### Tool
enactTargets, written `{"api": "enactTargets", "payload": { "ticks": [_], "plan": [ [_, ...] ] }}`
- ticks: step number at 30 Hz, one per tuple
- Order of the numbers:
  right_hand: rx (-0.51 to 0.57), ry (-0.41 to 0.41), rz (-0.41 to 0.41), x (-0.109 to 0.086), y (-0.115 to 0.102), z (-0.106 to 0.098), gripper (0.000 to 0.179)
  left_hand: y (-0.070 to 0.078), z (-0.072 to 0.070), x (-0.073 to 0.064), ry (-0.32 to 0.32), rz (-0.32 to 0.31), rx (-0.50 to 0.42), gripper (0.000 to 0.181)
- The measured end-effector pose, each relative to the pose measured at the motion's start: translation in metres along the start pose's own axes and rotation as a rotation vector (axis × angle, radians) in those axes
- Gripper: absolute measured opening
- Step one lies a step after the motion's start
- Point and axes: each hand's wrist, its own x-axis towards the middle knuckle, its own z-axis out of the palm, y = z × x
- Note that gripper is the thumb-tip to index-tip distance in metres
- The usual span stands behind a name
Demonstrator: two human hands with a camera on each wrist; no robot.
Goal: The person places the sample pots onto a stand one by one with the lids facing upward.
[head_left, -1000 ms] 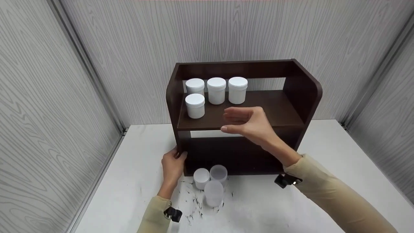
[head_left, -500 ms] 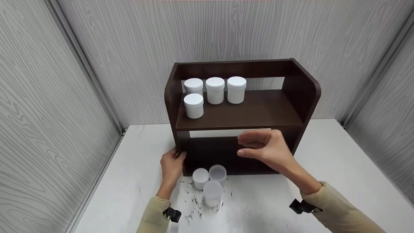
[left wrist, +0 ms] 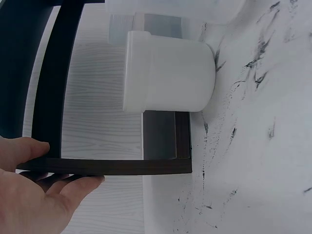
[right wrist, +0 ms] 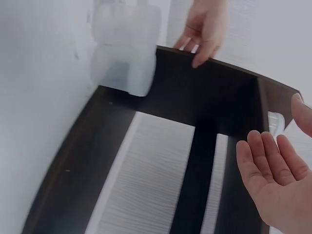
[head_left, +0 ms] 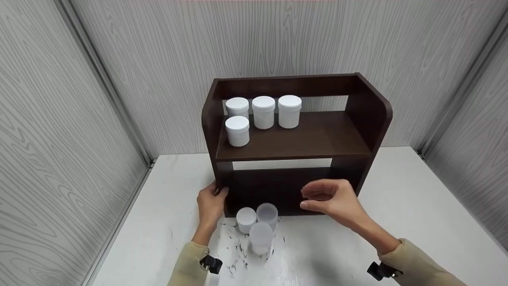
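Observation:
My left hand [head_left: 211, 202] grips the left side panel of a dark brown two-tier shelf [head_left: 301, 139]; in the left wrist view its thumb is inside the panel [left wrist: 112, 166] and the fingers outside. My right hand [head_left: 335, 200] hangs in the air before the lower tier, fingers relaxed and bent, nothing in them. In the right wrist view its palm [right wrist: 282, 195] shows bare. On the table by the shelf's front left corner stand a white lidded jar [head_left: 246, 219] and two translucent tubs, one behind [head_left: 267, 214] and one in front [head_left: 261, 237].
On the upper tier stand white lidded jars: a back row of three, with the right one [head_left: 289, 112] near the middle, and a front left jar [head_left: 237, 131]. Dark scuffs mark the white table [head_left: 190, 171]. Grey wood-grain walls [head_left: 166, 59] enclose it.
My right hand has dropped from in front of the upper tier down and to the right, before the lower tier. My left hand keeps its grip on the side panel; the jars stay put.

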Motion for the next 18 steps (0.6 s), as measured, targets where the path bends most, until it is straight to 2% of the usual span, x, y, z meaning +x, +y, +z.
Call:
{"api": "enactTargets", "payload": {
  "ticks": [11, 18],
  "plan": [
    [-0.063, -0.041, 0.071, -0.01, 0.039, 0.007, 0.033, -0.001, 0.0, 0.0, 0.01, 0.004, 0.007, 0.044],
    [-0.104, -0.067, 0.072, -0.01, 0.065, 0.014, 0.035, -0.001, 0.0, 0.001, 0.009, 0.001, 0.007, 0.044]
  ]
}}
